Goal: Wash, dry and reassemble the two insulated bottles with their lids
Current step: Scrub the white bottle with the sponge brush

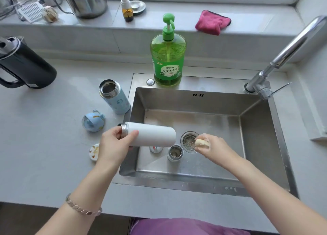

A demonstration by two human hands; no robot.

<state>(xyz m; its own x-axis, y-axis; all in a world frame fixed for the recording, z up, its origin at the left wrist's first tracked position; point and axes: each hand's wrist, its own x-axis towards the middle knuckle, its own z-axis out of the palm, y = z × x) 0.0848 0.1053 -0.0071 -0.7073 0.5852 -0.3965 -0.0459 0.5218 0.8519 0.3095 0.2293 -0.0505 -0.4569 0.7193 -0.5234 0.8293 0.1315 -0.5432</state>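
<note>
My left hand (115,146) grips the white insulated bottle (152,136) near its steel mouth and holds it sideways over the sink's left side. My right hand (210,146) pinches a small pale sponge (200,142) above the drain (189,141). A white lid cup (175,153) stands open side up on the sink floor, beside a small clear stopper part (155,149) half hidden under the bottle. The light blue bottle (115,96) stands open on the counter. Its blue lid (92,121) lies nearby, and a small white patterned lid (93,152) lies beside my left wrist.
A green dish soap pump bottle (167,57) stands on the steel sink's (265,137) back rim. The faucet (290,52) rises at the right. A black kettle (26,66) sits at the left. A pink cloth (212,22), a steel pot and small items line the windowsill.
</note>
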